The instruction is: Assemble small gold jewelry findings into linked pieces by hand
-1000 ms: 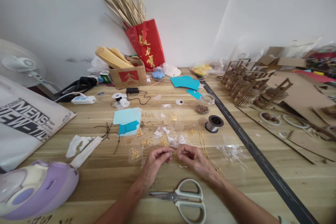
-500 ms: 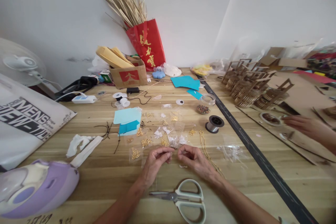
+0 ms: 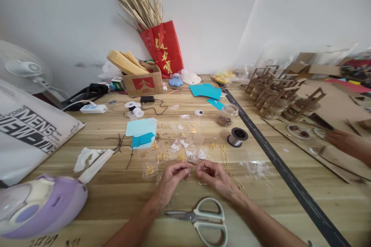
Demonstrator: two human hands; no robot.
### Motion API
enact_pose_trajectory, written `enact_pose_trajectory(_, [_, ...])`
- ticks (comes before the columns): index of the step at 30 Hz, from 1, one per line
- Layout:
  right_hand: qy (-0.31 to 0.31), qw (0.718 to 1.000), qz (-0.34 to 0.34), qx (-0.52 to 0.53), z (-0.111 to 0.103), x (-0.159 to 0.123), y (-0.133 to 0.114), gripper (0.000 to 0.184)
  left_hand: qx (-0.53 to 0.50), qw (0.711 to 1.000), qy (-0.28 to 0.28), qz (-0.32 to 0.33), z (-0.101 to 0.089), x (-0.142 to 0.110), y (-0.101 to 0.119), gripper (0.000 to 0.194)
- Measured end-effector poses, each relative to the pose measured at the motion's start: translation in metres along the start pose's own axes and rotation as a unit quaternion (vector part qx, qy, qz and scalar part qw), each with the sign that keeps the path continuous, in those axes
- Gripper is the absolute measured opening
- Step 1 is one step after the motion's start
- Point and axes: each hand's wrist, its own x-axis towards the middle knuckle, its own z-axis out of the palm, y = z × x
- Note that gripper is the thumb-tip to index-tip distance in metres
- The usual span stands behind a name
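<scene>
My left hand [image 3: 173,179] is closed in a pinch near the table's front, with a tiny item at its fingertips too small to name. Facing it, a small gap away, my right hand [image 3: 213,176] is also pinched; what it holds, if anything, is too small to make out. Just beyond the fingertips lie silvery beads [image 3: 201,154] and gold beads [image 3: 182,157] in small heaps. A gold chain [image 3: 225,162] trails beside my right hand. Open scissors [image 3: 199,217] with pale handles lie below both hands.
A spool of wire [image 3: 237,137] stands right, near a black strip [image 3: 269,154] across the table [image 3: 116,197]. Another person's hand [image 3: 346,142] is at far right, by small wooden baskets [image 3: 278,94]. A purple-and-white appliance [image 3: 55,208] sits left. Blue cards [image 3: 142,127] lie behind the beads.
The other person's hand has moved right, away from the round dish, and a second pale ring shows beside it. My own hands have hardly moved.
</scene>
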Motion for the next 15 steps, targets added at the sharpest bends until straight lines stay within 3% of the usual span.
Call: enact_pose_trajectory(15, [-0.001,1.000,-0.001,-0.004,0.0010,0.0008,0.0042,0.032,-0.014,1.000,-0.009,-0.005,0.0029,-0.0005,0.0043,0.015])
